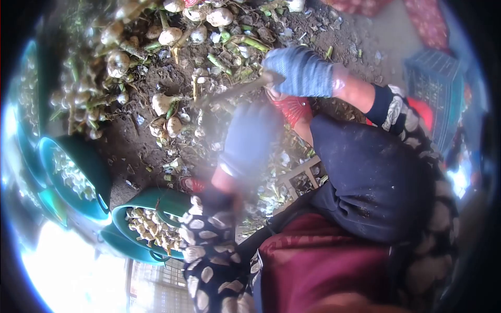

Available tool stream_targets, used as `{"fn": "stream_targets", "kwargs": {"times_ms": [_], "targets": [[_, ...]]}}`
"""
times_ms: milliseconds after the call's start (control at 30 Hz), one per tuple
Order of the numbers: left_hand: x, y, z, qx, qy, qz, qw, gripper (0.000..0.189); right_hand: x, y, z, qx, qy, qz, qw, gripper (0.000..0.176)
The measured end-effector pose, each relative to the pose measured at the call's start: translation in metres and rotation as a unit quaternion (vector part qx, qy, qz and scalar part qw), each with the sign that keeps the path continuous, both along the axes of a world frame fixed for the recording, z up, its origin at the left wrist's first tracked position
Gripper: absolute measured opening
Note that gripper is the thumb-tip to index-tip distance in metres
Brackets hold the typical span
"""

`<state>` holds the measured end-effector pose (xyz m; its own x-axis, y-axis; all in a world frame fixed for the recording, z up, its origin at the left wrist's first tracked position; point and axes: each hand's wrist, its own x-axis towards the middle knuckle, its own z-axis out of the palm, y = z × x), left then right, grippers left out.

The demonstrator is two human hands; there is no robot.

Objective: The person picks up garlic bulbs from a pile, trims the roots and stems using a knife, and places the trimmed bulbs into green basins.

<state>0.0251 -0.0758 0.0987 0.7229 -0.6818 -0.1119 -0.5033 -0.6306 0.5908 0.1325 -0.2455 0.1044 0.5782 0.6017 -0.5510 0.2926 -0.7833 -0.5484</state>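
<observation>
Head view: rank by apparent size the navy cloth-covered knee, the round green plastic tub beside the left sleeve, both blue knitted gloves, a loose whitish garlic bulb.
1. Navy knee
2. Green tub
3. Left glove and right glove: too alike to rank; the left is blurred
4. Garlic bulb

The right glove [305, 71] is striped blue, the left glove [253, 135] pale blue; sleeves [206, 274] are beige-spotted black, trousers [376, 182] navy, tubs [99, 169] teal, bulbs [219, 17] cream, stems [255, 44] green.

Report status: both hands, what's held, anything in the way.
Left hand: blurred, grip unclear. Right hand: closed on a long item, too blurred to identify. Bulbs litter the ground beyond; no obstruction seen between hands.
</observation>
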Motion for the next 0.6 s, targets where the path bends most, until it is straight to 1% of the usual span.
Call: {"fn": "stream_targets", "kwargs": {"times_ms": [67,100,167,200,233,267,300,333,367,400,433,467,500,533,600], "targets": [[-0.004,-0.001,-0.013,0.092,-0.051,-0.129,0.986,0.019,-0.011,0.006,-0.009,0.065,-0.087,0.071,0.992,0.025],[-0.004,0.001,-0.016,0.061,-0.054,-0.161,0.984,0.019,-0.012,0.013,-0.014,0.061,-0.067,0.089,0.992,0.027],[-0.007,0.0,-0.016,0.1,-0.083,-0.184,0.974,0.017,-0.016,0.005,-0.034,0.029,-0.052,0.073,0.996,0.019],[-0.007,0.002,-0.013,0.121,-0.096,-0.197,0.968,0.017,-0.014,0.003,-0.034,0.015,-0.044,0.064,0.997,0.016],[-0.006,0.012,-0.007,0.103,-0.048,-0.148,0.982,0.017,-0.006,-0.007,-0.029,-0.079,0.045,0.063,0.994,0.015],[-0.001,0.027,0.001,0.088,-0.003,-0.091,0.992,0.017,-0.005,-0.027,-0.05,-0.079,0.052,0.016,0.995,0.017],[-0.006,0.046,-0.008,0.064,-0.007,0.014,0.998,0.019,-0.002,-0.05,-0.053,-0.138,-0.037,0.025,0.989,0.021],[-0.013,0.07,-0.018,0.041,-0.012,0.117,0.992,0.021,-0.003,-0.066,-0.053,-0.148,-0.026,-0.045,0.988,0.023],[-0.012,0.093,-0.018,0.021,-0.022,0.16,0.987,0.021,-0.014,-0.093,-0.067,-0.022,-0.085,-0.101,0.991,0.025],[-0.011,0.114,-0.018,-0.002,-0.031,0.198,0.98,0.022,-0.011,-0.088,-0.066,-0.039,-0.065,-0.115,0.99,0.026],[-0.013,0.13,-0.018,-0.151,0.182,0.404,0.884,0.02,-0.01,-0.086,-0.062,-0.06,-0.043,-0.132,0.989,0.027],[-0.015,0.143,-0.019,-0.285,0.371,0.563,0.681,0.019,-0.009,-0.083,-0.052,-0.083,-0.021,-0.147,0.985,0.028],[-0.006,0.152,-0.015,-0.395,0.447,0.567,0.568,0.028,-0.006,-0.066,-0.037,-0.031,0.037,-0.165,0.985,0.033],[0.006,0.152,-0.015,-0.396,0.485,0.59,0.509,0.04,-0.01,-0.065,-0.047,0.016,0.008,-0.186,0.982,0.034],[0.024,0.158,-0.047,-0.484,0.557,0.579,0.347,0.039,-0.022,-0.063,-0.077,0.109,-0.053,-0.231,0.965,0.035]]}}
